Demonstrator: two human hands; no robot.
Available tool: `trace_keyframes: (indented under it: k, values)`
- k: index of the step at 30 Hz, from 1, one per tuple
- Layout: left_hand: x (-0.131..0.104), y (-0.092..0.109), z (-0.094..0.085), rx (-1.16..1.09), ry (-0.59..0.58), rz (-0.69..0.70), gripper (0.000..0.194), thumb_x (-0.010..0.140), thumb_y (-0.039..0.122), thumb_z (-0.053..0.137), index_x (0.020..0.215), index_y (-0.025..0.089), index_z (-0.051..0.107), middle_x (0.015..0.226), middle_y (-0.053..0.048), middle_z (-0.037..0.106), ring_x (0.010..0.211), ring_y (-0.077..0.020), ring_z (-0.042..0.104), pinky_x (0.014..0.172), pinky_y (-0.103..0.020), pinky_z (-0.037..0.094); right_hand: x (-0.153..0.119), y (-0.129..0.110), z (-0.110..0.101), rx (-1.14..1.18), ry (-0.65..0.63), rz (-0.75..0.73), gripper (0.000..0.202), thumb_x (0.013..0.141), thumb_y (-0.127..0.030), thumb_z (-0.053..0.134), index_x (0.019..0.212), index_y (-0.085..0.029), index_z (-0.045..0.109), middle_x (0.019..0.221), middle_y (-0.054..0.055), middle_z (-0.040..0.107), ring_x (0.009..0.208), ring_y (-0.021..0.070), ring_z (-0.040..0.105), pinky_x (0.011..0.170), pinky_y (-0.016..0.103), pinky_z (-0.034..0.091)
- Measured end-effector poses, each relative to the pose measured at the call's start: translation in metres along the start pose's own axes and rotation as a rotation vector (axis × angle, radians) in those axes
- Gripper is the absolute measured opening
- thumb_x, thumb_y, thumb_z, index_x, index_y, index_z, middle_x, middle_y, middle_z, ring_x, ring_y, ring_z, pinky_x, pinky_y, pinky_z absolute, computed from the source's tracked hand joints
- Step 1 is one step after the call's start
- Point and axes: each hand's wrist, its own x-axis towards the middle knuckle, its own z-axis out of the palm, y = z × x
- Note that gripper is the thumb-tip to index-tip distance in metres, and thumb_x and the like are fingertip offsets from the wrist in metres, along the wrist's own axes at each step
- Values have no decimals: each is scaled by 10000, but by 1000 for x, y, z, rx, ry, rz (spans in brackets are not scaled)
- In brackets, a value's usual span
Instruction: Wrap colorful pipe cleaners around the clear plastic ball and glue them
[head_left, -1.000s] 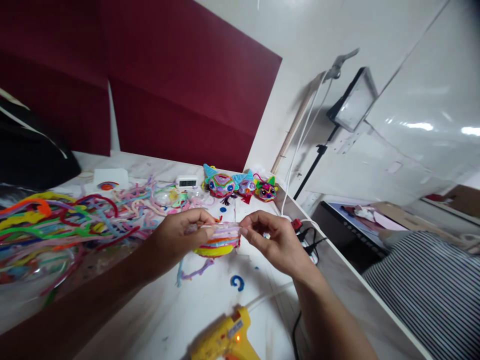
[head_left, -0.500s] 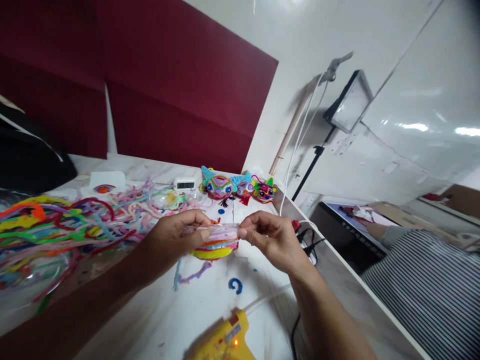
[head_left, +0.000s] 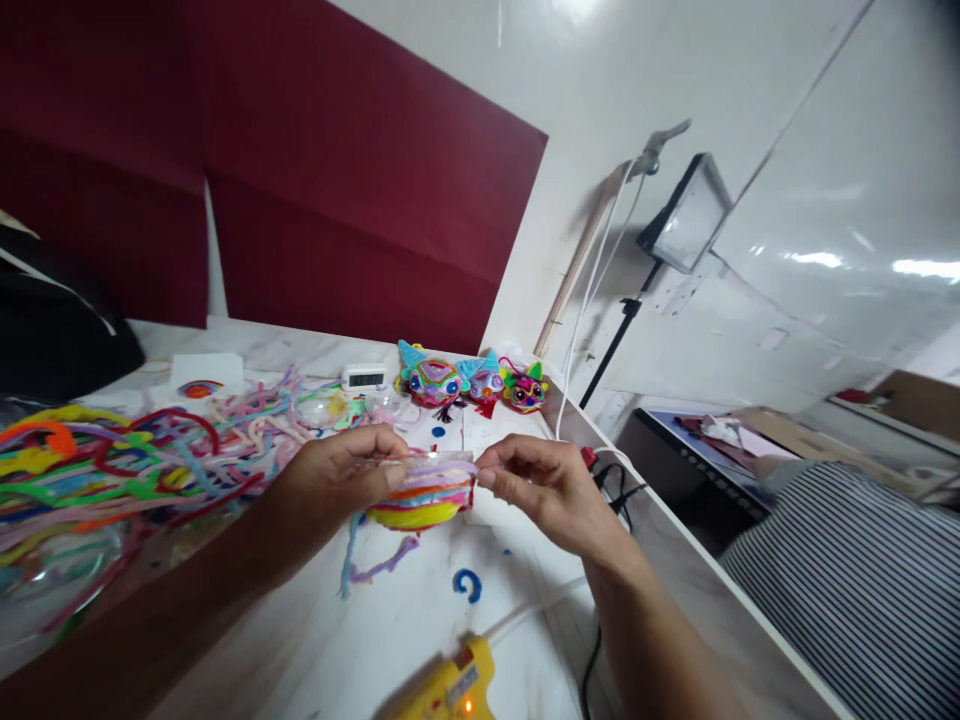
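A rounded piece covered in rows of coloured pipe cleaners (head_left: 421,513), with yellow, orange, blue and lilac stripes and a bare clear plastic upper part, is held above the table. My left hand (head_left: 352,472) is closed on its left end, thumb in front. At its upper right corner, my right hand (head_left: 529,488) pinches the end of the lilac row between thumb and fingers. The exact fingertip contact is hard to make out. Below lie a blue curled pipe cleaner (head_left: 468,586) and a loose purple strand (head_left: 386,562). A yellow glue gun (head_left: 450,685) with a lit orange light lies nearest me.
Several pipe cleaners (head_left: 172,450) are heaped at the left. Finished fuzzy animal heads (head_left: 431,382) and a small digital timer (head_left: 365,377) stand at the back. Cables (head_left: 616,487) run along the raised right edge (head_left: 675,560). Beyond it is a person in a striped top (head_left: 847,560).
The striped piece has tilted slightly and sits a little further left in view, with both hands keeping hold. The whole view has shifted slightly.
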Motion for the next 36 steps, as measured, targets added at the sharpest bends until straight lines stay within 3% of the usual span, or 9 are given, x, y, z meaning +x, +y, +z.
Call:
trace_keyframes:
  k: [7,15,26,36]
  values:
    - [0,-3,0,-4,-41,19,176,755,368,664,733,198,625,723,10,640,699,-166,600,622,-229,483,0,-3,2,148,8,149,246,752,-382,748,751,-146,681,618,-14,589,530,85,454,495,219,344]
    - [-4,-3,-1,112,-35,44,188,751,382,621,739,196,598,670,-1,585,693,-186,584,582,-251,455,4,-5,3,317,29,241,296,579,-280,868,672,-153,617,566,-22,633,456,66,481,440,191,358]
    - [-5,-7,-1,90,-43,131,166,754,363,632,719,203,609,721,-7,588,735,-186,567,578,-240,432,4,-4,3,406,-14,259,345,537,-286,894,707,-163,620,538,-30,653,435,71,504,433,191,359]
    - [-6,-4,-3,65,-65,180,111,749,307,648,703,207,628,776,-10,596,822,-194,555,668,-258,429,2,0,-8,371,-135,246,274,650,-325,849,730,-130,674,574,-13,655,464,59,496,450,187,359]
